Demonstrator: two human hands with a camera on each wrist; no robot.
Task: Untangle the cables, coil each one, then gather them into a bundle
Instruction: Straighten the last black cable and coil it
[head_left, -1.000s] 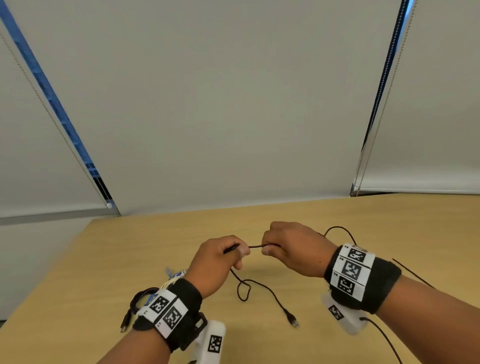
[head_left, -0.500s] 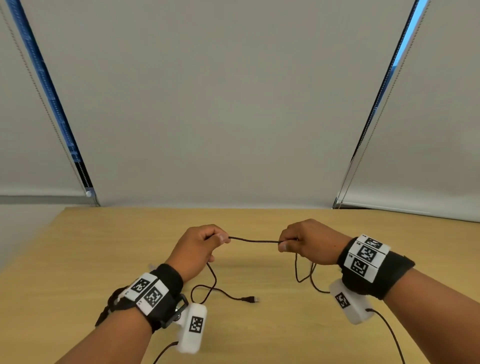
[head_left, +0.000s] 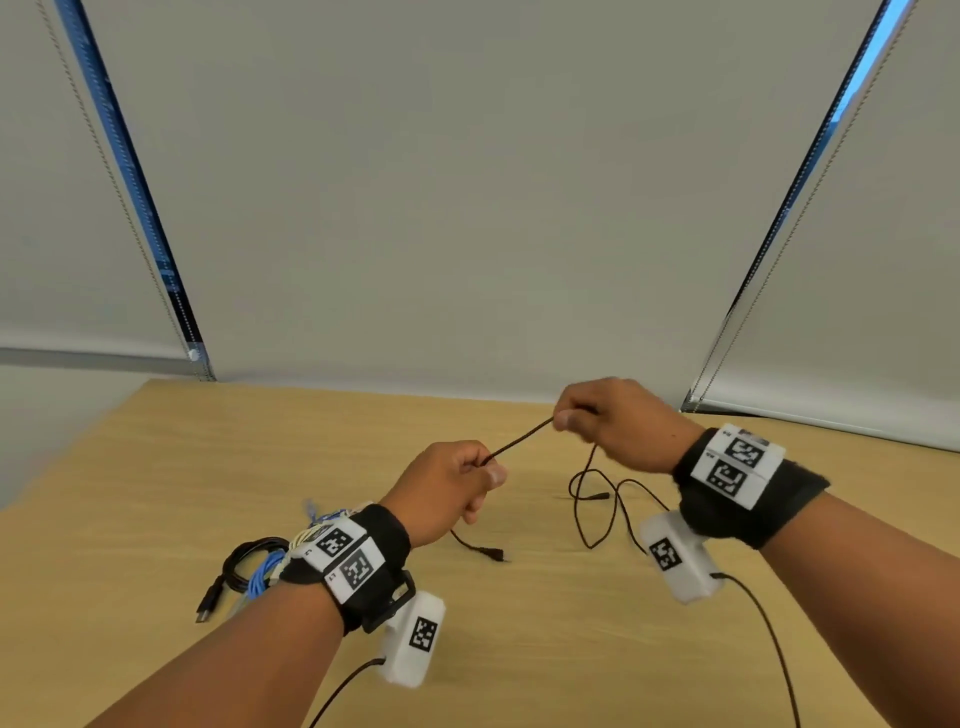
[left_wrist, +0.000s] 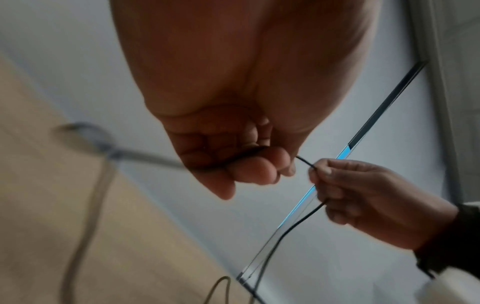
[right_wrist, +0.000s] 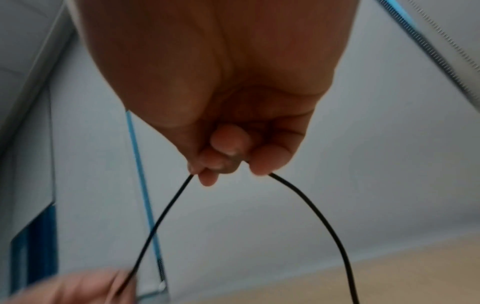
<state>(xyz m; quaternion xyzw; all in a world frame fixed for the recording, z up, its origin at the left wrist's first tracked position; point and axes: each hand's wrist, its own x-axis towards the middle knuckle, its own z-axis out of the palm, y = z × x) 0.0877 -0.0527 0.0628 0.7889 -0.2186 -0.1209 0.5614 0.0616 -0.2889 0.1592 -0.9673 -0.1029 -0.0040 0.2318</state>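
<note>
The left hand has its fingers curled and pinches a thin, round, matte black cable between thumb and forefinger; the right hand pinches the same cable farther along, its fingers also folded in on it. Between the two grips the cable is drawn taut and straight above the table, its long axis slanting from the left hand up and away toward the right hand and the far edge. Below the left hand a short tail drops to the wood and ends in a small dark plug pointing toward the right edge. From the right hand the rest hangs in slack loops that cross one another on the tabletop, with a second slim plug lying flat and pointing left. The table is smooth, pale wood with a faint grain. Near its left edge, partly hidden by the left wrist, lie a coiled black lead with a flat connector and a blue coil touching it. Behind the far edge hang plain grey blinds with bead chains.
</note>
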